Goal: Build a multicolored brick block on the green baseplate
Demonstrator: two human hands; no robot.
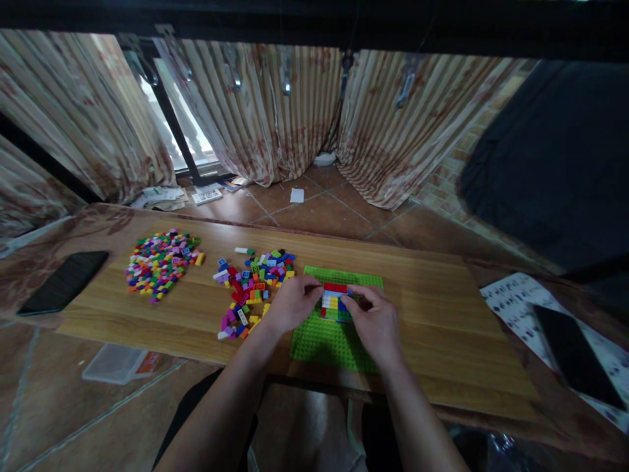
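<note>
A low build of toy bricks (332, 303) in red, white, yellow, blue and green stands on a green studded baseplate (329, 344). Along its far side runs a red brick (335, 288). My left hand (295, 303) has its fingers closed at the left end of the build, close to the red brick. From the right, my right hand (377, 322) grips the build's other end, thumb against its near side and index finger by the red brick's right end. Parts of the fingertips and the build's right side are hidden.
Loose bricks form a pile (253, 288) left of the baseplate, and a larger pile (162, 262) lies farther left on the wooden board (432, 328). A black case (63, 282) sits at far left. A dark tablet (577, 354) rests on printed paper (511, 298) at right.
</note>
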